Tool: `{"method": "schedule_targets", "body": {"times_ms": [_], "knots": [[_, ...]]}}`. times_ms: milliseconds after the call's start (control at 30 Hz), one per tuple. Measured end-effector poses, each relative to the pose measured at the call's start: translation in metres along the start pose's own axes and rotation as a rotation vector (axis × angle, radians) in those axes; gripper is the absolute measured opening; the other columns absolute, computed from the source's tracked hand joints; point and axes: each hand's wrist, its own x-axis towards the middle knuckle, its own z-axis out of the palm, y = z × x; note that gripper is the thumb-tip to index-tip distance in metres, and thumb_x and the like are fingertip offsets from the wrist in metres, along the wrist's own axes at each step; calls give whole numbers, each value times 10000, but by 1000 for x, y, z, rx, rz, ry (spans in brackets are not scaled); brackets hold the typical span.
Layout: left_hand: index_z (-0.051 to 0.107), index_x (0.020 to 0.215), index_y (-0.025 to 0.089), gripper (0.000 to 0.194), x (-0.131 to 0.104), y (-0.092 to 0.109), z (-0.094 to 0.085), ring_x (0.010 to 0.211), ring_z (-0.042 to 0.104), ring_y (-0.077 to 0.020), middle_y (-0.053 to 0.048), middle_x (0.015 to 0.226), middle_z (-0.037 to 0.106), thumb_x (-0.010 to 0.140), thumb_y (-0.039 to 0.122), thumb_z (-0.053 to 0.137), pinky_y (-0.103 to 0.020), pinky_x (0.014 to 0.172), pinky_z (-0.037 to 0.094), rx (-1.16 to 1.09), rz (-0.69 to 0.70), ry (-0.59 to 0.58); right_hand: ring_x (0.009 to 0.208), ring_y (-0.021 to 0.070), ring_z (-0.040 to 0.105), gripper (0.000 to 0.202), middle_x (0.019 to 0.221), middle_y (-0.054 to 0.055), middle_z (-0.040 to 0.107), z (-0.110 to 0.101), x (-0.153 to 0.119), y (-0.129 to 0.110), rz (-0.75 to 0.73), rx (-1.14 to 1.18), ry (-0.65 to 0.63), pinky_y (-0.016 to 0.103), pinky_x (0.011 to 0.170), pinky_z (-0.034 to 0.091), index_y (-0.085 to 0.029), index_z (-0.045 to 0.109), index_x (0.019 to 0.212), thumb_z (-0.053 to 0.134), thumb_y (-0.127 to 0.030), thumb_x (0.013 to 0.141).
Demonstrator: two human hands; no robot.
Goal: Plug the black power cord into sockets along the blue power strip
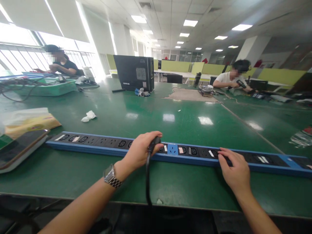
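Observation:
A long blue-edged power strip with black sockets lies across the green table. My left hand, with a metal watch on its wrist, is closed around a black power plug just over the strip's middle, left of a blue socket. From that plug a thick black cable hangs down past the table's front edge. My right hand grips the strip right of the middle, thumb and fingers by a white-labelled socket; its underside is hidden.
A phone-like device and a tissue pack lie at the left. Crumpled tissue is beyond the strip. Farther back are a green basket, a black computer case and two people seated at the table. A plastic bag lies far right.

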Motion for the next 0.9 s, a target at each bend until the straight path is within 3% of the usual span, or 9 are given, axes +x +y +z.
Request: {"method": "schedule_targets", "body": {"times_ms": [100, 233, 400, 567, 733, 900], "knots": [[613, 1110, 208, 284, 16, 23, 25, 982, 665, -238, -72, 1033, 719, 939, 432, 578, -368, 886, 505, 53, 9, -172, 941, 262, 663, 276, 987, 102, 749, 0, 0, 0, -2, -4, -3, 420, 880, 495, -168, 724, 840, 540, -365, 900], [591, 1193, 217, 317, 24, 30, 43, 987, 671, -235, -76, 1064, 721, 950, 419, 568, -361, 875, 511, 71, -76, -253, 953, 262, 658, 266, 1000, 95, 749, 0, -1, -1, 13, -5, -10, 421, 887, 490, -173, 728, 845, 544, -358, 898], [575, 1227, 228, 335, 23, 32, 45, 1101, 640, -250, -67, 1179, 700, 947, 413, 571, -398, 962, 473, 80, 49, -319, 950, 261, 658, 264, 994, 96, 750, -2, 0, -2, 21, -6, -12, 419, 886, 490, -176, 727, 842, 547, -361, 894], [568, 1233, 211, 320, 23, 28, 42, 1039, 660, -248, -67, 1141, 709, 971, 384, 510, -399, 913, 498, 141, 11, -338, 961, 260, 657, 266, 1002, 98, 749, -2, -1, -2, 26, 6, -22, 423, 898, 489, -176, 728, 852, 544, -363, 897], [528, 1311, 239, 358, 26, 32, 41, 1181, 605, -253, -57, 1299, 648, 961, 309, 516, -406, 965, 474, 167, 113, -415, 960, 263, 658, 272, 998, 100, 749, -2, -1, -3, 32, -4, -18, 430, 907, 489, -174, 726, 848, 541, -369, 893], [411, 1434, 193, 647, 24, 33, 44, 1203, 592, -284, -111, 1334, 622, 891, 468, 630, -427, 1011, 450, 164, 51, -425, 980, 267, 651, 301, 1022, 101, 746, -2, -2, -1, 64, -3, -45, 445, 928, 483, -179, 727, 860, 520, -395, 892]]}}
